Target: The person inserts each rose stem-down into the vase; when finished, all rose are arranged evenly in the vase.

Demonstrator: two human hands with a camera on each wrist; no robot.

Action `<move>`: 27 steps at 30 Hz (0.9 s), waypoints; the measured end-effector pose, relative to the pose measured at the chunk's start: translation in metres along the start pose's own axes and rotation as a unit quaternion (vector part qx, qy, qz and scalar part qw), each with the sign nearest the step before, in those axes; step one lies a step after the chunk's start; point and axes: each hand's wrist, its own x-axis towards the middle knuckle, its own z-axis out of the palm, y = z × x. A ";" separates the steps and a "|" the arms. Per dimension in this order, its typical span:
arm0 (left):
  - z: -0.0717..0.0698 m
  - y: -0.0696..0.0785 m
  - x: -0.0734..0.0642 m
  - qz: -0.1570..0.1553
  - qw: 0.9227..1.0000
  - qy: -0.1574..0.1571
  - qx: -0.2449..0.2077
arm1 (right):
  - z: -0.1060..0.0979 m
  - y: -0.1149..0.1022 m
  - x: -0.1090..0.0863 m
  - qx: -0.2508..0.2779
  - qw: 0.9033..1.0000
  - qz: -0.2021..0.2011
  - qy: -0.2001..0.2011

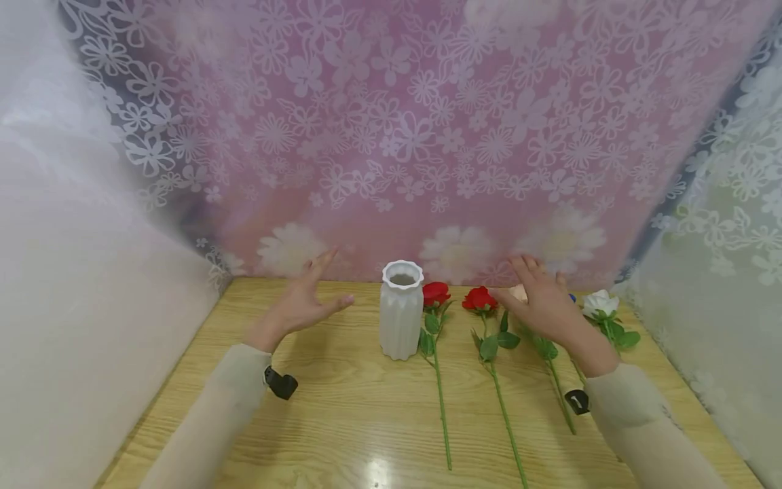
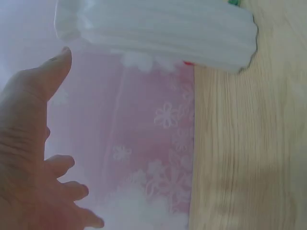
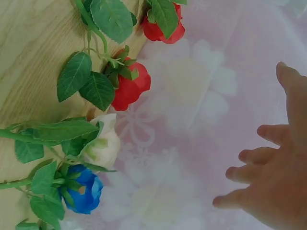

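A white fluted vase point(image 1: 401, 326) stands upright near the back of the table. To its left my left hand point(image 1: 305, 302) hovers with spread fingers and thumb, holding nothing; the left wrist view shows the thumb point(image 2: 57, 72) pointing toward the vase's rim. A red rose point(image 1: 436, 294) lies just right of the vase, and a second red rose point(image 1: 479, 299) lies beyond it. My right hand point(image 1: 546, 305) is raised above the stems, fingers apart and empty. It partly covers a cream rose point(image 3: 103, 143) and a blue rose point(image 3: 85, 189), both plain in the right wrist view.
Farther right lies a white rose point(image 1: 601, 304) with green leaves. The wooden table point(image 1: 342, 421) ends at a pink floral curtain point(image 1: 391, 136) at the back, with pale sheeting point(image 1: 91, 238) along the left side. Long green stems stretch toward the front.
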 end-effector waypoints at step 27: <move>0.054 0.034 0.021 0.073 0.962 -0.038 -0.260 | -0.022 0.113 -0.067 0.198 0.971 0.101 0.088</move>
